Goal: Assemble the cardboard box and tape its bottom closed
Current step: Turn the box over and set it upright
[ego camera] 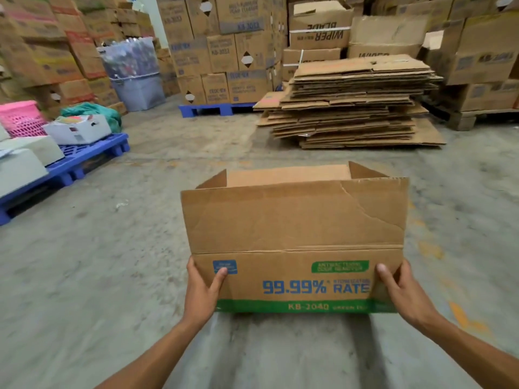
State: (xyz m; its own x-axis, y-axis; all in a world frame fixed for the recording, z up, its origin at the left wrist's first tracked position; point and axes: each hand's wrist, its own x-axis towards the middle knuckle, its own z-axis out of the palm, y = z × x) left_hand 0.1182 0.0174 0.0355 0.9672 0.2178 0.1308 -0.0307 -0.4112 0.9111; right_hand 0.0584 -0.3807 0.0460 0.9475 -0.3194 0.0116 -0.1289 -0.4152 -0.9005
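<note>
You are holding the cardboard box out in front of you with both hands, above the bare concrete floor. Your left hand is closed on the box's left lower corner, thumb pressed flat on the printed near panel just below a small blue label, the other fingers hidden round the side. Your right hand is clamped on the right lower corner in the same way, thumb lying on the near panel beside the blue "99.99% RATE" print, fingers out of sight behind the edge. The box is opened up into its square shape, with its open end tipped up and away from you; the near flap stands straight up from the printed panel, creased and torn toward its right end, and the two short side flaps and the far flap stand up beyond it. A green band with "KB-3040" runs along the lowest edge of the near panel. You cannot tell from here how the flaps at the far-down end lie. Ahead on the floor sits a stack of flattened cardboard sheets, well apart from the box. To your left a blue pallet carries a pink basket and pale cartons, and stacked brown cartons line the back.
</note>
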